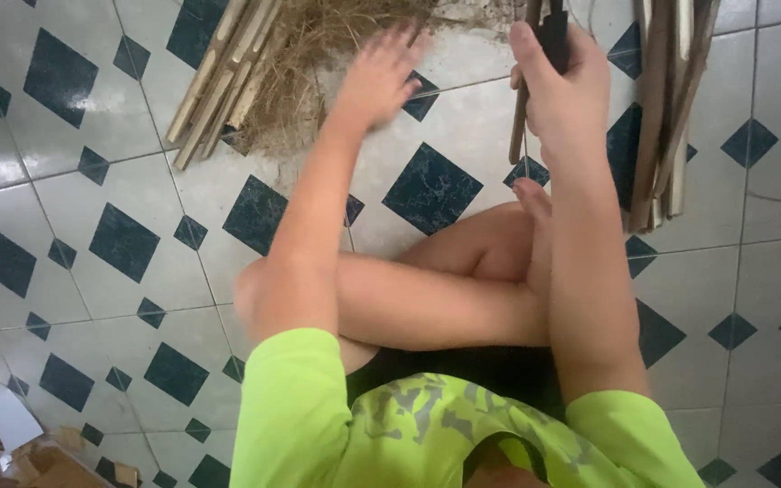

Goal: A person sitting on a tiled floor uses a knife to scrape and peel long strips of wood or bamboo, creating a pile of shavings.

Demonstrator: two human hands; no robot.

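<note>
I sit cross-legged on a tiled floor [92,136] with white and dark diamond tiles. My left hand [380,77] reaches forward with its fingers apart, hovering at the edge of a heap of dry brown fibres [323,45]; it holds nothing. My right hand [560,90] is closed around a dark handle [553,36] together with a thin brown stick [521,117] that hangs down below the fist. The top of the handle runs out of view.
A bundle of pale split sticks [214,77] lies at the upper left beside the fibres. More long brown and pale strips [666,117] lie at the upper right. Cardboard scraps [29,461] sit at the lower left corner. My folded legs [436,289] fill the middle.
</note>
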